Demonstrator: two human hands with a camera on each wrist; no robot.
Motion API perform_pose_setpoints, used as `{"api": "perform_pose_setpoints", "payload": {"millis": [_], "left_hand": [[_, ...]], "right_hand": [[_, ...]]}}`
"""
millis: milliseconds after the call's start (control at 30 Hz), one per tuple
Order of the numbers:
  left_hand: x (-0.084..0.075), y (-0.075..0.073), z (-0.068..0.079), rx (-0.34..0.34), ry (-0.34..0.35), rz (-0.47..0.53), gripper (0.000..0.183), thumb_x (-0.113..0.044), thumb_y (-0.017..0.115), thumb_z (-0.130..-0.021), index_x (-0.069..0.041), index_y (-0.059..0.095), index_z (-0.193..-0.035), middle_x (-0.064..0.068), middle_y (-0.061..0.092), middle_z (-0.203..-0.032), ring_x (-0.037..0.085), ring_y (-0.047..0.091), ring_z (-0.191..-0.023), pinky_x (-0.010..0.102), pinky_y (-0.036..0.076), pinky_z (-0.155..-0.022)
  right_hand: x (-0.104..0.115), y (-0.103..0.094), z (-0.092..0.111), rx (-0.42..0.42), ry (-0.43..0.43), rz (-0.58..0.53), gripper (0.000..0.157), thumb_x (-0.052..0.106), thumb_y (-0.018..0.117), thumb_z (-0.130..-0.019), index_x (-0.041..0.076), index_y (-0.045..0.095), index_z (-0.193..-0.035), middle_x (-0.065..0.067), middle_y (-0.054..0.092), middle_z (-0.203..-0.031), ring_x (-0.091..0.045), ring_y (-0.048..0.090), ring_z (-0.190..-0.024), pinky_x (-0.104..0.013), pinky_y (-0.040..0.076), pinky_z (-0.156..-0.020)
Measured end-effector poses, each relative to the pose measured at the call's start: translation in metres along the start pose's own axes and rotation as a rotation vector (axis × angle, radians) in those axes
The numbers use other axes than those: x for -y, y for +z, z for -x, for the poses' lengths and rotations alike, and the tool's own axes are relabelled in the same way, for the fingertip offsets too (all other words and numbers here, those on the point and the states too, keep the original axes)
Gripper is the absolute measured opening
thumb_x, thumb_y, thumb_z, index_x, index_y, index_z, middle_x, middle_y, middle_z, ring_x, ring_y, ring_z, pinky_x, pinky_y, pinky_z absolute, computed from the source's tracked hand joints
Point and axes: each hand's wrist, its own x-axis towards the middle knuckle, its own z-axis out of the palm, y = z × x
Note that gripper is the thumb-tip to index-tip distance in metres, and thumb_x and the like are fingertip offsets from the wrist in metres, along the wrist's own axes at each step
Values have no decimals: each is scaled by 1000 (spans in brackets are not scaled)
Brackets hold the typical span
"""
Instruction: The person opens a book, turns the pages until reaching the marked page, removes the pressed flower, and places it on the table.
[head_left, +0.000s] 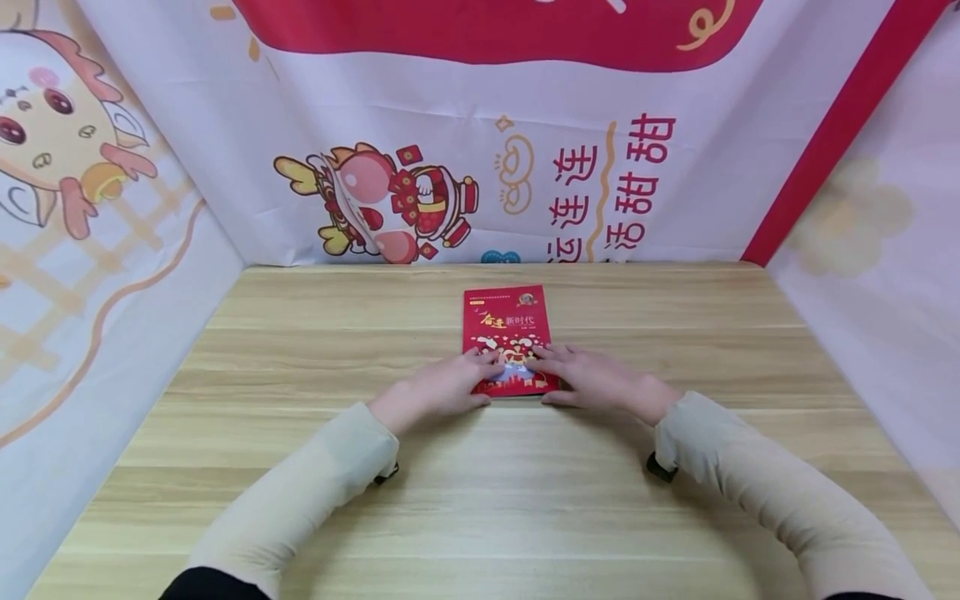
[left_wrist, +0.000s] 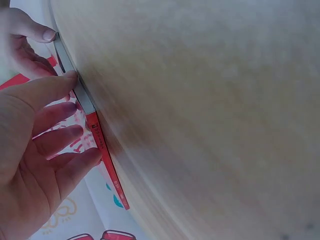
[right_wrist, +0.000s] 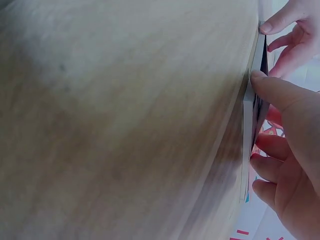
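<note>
A red book [head_left: 504, 312] with a printed picture cover lies flat on the wooden table [head_left: 495, 500], its cover facing up. My left hand [head_left: 450, 386] rests over its lower left part, fingers spread on the cover. In the left wrist view, the thumb touches the near edge of the book [left_wrist: 107, 155] and the fingers lie by the red spine. From the other side my right hand [head_left: 596, 381] touches the lower right part, its thumb at the near edge too. A dark gap shows beneath the cover of the book [right_wrist: 246, 135] in the right wrist view.
Behind the table hangs a white and red printed cloth [head_left: 465, 100] with cartoon figures and writing. Similar cloths stand at the left [head_left: 150, 275] and right [head_left: 862, 333] sides. The table's back edge runs a little beyond the book.
</note>
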Motion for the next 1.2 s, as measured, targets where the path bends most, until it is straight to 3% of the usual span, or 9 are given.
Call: {"api": "perform_pose_setpoints", "payload": {"millis": [500, 767, 1033, 1200], "left_hand": [[0, -3, 2, -7, 33, -13, 58, -29, 71, -99, -13, 52, -151, 7, 40, -161, 29, 36, -148, 45, 36, -117], [3, -3, -1, 3, 35, 5, 57, -29, 74, -97, -13, 56, -148, 4, 41, -160, 28, 37, -148, 43, 38, -115], [1, -4, 0, 7, 13, 8, 56, -30, 73, -97, -13, 56, -148, 5, 42, -160, 30, 37, -148, 45, 37, -116], [-2, -3, -2, -6, 4, 1, 56, -33, 73, -97, -13, 57, -147, 6, 44, -158, 31, 41, -145, 46, 38, -115]], "right_hand": [[-1, 2, -2, -83, -80, 17, 55, 40, 71, -97, 16, 60, -145, -12, 52, -151, -32, 49, -139, -51, 42, -111], [-3, -7, -5, -42, -63, -77, 53, 39, 74, -96, 15, 64, -141, -10, 55, -148, -28, 51, -138, -46, 44, -110], [-2, -13, -7, 11, -58, -90, 51, 39, 70, -99, 13, 63, -142, -8, 58, -146, -28, 53, -136, -48, 44, -110], [-1, -17, -10, 16, -59, -84, 42, 38, 65, -102, 15, 68, -137, -3, 68, -133, -15, 67, -112, -43, 53, -101]]}}
